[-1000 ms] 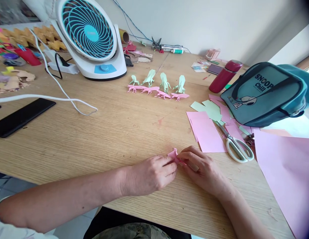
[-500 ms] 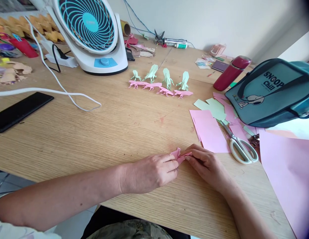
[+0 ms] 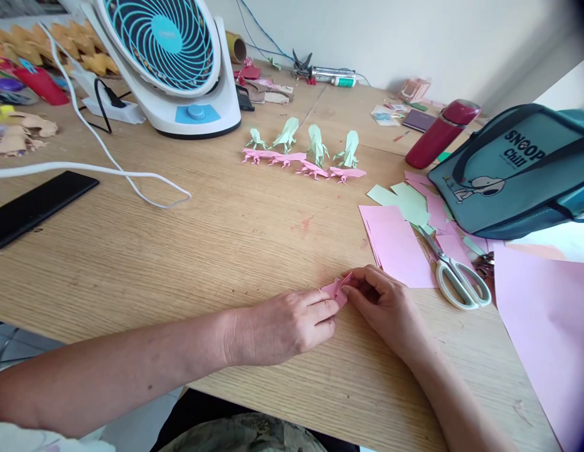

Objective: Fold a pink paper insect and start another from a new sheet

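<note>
A small piece of folded pink paper point(image 3: 337, 291) lies between my two hands, low over the wooden table. My left hand point(image 3: 298, 323) is closed on its left side, fingers pressing it from above. The thumb and index finger of my right hand point(image 3: 383, 301) pinch a raised flap at its right edge. Much of the paper is hidden beneath my fingers. Just beyond my right hand lies a stack of pink paper sheets point(image 3: 399, 248), with scissors point(image 3: 456, 273) beside it. Farther back stand several folded pink paper figures point(image 3: 313, 168) and several pale green ones point(image 3: 316, 143).
A white fan point(image 3: 197, 113) stands at the back left, near a black phone point(image 3: 42, 204) and a white cable point(image 3: 150, 176). On the right are a red flask point(image 3: 442, 135), a teal bag point(image 3: 517, 169), green paper pieces point(image 3: 409, 201) and a large pink sheet point(image 3: 546, 320).
My right fingers have shifted slightly left and turned the pink flap upward and inward. My left hand stays almost in place on the paper.
</note>
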`<state>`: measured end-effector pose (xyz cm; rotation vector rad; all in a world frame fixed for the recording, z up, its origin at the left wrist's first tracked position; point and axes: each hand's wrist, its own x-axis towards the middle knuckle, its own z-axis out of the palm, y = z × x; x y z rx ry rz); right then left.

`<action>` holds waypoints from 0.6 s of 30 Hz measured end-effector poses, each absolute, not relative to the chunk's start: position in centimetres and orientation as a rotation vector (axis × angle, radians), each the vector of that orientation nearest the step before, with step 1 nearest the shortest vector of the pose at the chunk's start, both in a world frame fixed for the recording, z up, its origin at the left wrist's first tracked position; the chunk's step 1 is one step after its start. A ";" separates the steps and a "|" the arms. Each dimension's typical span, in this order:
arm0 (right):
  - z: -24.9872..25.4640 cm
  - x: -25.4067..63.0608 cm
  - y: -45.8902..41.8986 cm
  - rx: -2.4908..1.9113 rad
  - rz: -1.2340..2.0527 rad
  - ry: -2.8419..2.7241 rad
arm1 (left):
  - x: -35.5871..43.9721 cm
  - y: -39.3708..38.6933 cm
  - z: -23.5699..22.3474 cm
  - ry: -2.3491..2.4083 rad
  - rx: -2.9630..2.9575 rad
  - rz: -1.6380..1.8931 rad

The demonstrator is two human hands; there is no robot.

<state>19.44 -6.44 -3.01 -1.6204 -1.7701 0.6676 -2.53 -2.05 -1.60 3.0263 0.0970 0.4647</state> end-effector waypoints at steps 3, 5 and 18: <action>-3.2 19.3 -6.3 -1.644 0.633 -1.763 | -2.5 -2.1 -1.7 0.130 3.029 0.482; -3.3 19.2 -6.3 -1.662 0.613 -1.762 | -2.4 -2.2 -1.8 0.140 3.039 0.497; -3.3 19.1 -6.2 -1.684 0.599 -1.775 | -2.5 -2.7 -2.1 0.209 3.142 0.455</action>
